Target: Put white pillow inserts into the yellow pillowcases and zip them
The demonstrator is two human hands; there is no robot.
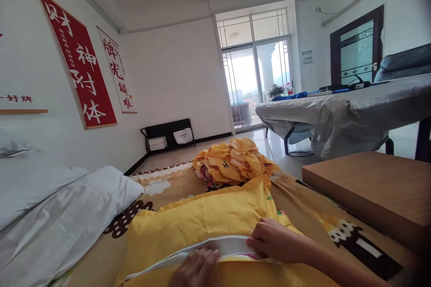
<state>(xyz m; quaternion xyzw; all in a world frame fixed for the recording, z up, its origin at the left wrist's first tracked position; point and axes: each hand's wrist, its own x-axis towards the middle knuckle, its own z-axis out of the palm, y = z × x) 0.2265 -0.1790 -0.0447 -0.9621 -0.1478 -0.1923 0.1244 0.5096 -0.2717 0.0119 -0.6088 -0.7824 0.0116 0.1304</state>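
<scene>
The yellow pillowcase (208,219) lies flat on the patterned bed sheet (303,206), directly before the person. The left hand (197,269) presses its white hem down with fingers spread; the right hand (272,240) pinches that hem. The fabric appears light, soft and limp; best gripped at the hem edge or corners.

yellow pillowcase (208,219): matt cloth | side table (373,188): smooth wood | floor (188,151): glossy

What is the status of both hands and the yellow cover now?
Left hand flat on yellow cover. Right hand gripping its white edge. Nothing in the way.
</scene>
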